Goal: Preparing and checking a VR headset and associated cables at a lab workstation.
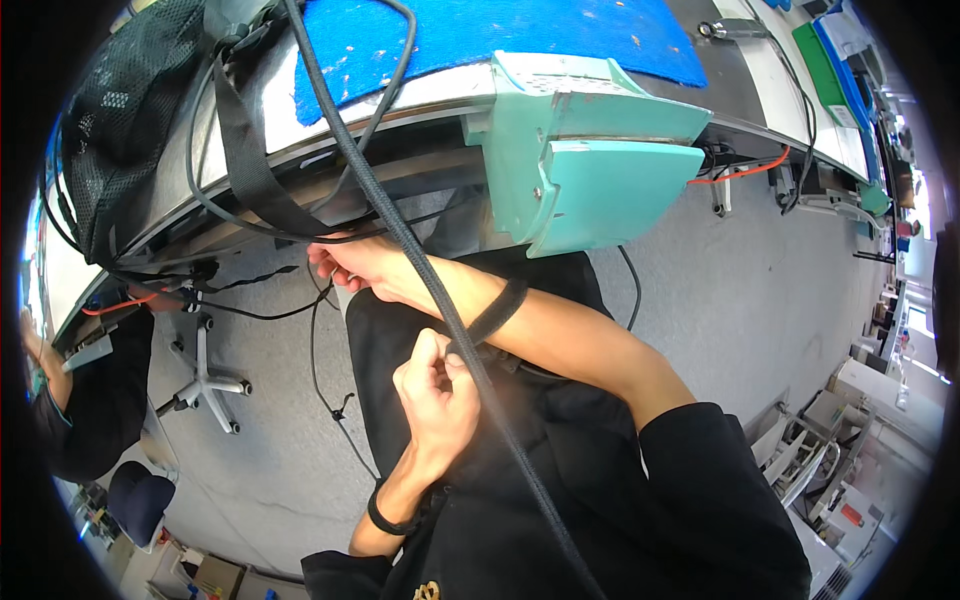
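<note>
My left hand, with a dark band round its wrist, is closed in a pinch on the end of a black strap. That strap loops over my right forearm and is drawn out toward the left hand. My right hand reaches left below the bench edge, fingers loosely curled and a little apart, with no held object visible. A thick black braided cable crosses in front of both arms and hides part of the strap's end.
A pale green machine part juts from the bench over my lap. A blue mat and black mesh bag lie on the bench. Loose cables hang at left, near a chair base and another person's dark sleeve.
</note>
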Available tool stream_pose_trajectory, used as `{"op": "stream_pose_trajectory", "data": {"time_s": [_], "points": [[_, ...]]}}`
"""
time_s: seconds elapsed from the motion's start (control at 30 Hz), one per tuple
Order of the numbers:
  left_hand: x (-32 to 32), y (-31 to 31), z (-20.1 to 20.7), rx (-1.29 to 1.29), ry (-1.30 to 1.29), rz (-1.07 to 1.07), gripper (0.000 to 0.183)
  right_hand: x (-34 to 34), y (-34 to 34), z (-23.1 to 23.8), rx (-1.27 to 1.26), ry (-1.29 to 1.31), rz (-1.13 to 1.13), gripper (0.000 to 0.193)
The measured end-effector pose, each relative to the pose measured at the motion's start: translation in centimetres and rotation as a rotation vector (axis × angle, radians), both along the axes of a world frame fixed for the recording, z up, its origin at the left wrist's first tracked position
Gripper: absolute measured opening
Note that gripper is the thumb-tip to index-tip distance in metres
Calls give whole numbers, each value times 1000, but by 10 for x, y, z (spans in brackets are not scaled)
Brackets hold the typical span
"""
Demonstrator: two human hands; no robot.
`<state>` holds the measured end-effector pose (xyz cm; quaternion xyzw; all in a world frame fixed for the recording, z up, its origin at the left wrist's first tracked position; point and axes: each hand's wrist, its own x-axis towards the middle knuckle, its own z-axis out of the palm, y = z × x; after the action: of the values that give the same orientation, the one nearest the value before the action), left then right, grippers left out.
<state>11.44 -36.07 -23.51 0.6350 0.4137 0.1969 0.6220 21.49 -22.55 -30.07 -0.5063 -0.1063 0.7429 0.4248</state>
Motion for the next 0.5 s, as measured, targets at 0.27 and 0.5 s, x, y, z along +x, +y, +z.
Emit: {"op": "stream_pose_trajectory", "data": {"time_s": [0.27,0.5], "points": [[1,-11,-4,-319,-341,360,19,7,10,-17,-9,120,79,20],[-6,-13,-11,-245,-323,234,13,4,-2,-11,39,51,36,23]]}}
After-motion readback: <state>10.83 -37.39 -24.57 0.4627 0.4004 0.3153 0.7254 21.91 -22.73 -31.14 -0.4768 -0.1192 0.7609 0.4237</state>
